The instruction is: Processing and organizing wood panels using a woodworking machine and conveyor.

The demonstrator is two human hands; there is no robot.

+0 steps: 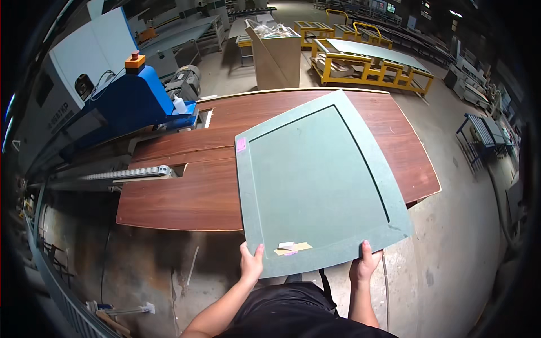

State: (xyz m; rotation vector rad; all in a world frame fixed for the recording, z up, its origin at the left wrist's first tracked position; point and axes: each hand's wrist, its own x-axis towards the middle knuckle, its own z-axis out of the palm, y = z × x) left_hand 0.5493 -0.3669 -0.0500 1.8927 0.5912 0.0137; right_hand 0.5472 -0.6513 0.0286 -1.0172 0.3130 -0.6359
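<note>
Two hands grip a green panel (313, 174) by its near edge, which juts out past a brown desk (180, 205) on a workshop floor (445, 248). The left hand (251, 262) pinches the near left corner, the right hand (366, 266) the same edge close to the right corner, each with its thumb on top; the other fingers are largely hidden, so how far they spread cannot be told. Such a wide hold is likely for balance, to stop the broad sheet tipping sideways, and thumbs at the rim leave the recessed middle untouched. The panel's far part lies above the desk, askew to it; whether it touches the wood, which would share the load, cannot be judged. A pink label (241, 145) marks the left border, and a cream scrap (293, 248) lies by the near edge, perhaps set there to spare the face. Beyond the desk, a tall bin (284, 62) holds a heap of what looks like clear wrap (270, 29). A white bottle (179, 105), contents not visible, sits in a blue tray (190, 107), probably for easy reach. A yellow cart (372, 63) carries a pale sheet (375, 53), with pieces (337, 67) stowed beneath.
</note>
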